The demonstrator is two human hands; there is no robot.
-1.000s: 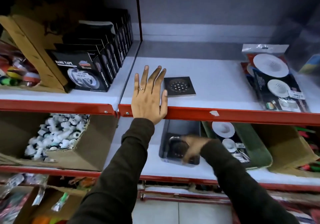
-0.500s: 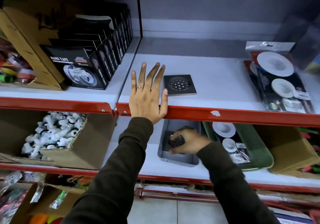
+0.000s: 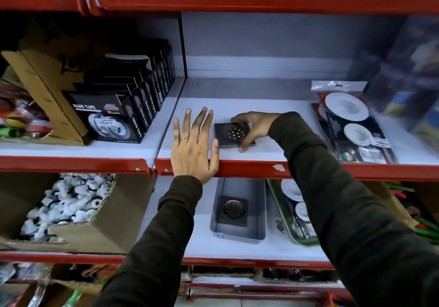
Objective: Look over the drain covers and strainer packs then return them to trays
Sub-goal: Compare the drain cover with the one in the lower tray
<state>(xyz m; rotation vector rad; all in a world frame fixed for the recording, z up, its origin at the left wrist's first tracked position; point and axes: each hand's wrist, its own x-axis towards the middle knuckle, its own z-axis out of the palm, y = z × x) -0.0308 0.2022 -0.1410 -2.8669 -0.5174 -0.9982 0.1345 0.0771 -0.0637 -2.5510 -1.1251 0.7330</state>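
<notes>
The right hand pinches a dark square drain cover with a round perforated centre, flat on the shelf, while the left hand lies spread beside it.

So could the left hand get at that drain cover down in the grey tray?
Probably yes: the left hand rests flat and empty on the shelf edge, and the drain cover lies uncovered in the open grey tray just below.

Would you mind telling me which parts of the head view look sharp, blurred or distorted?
Head view: the square dark metal drain cover under the right hand and the one in the grey plastic tray look sharp; the far right shelf items smear into blur; the red shelf edge bows from the wide-angle lens; the upper left corner is dim.
</notes>
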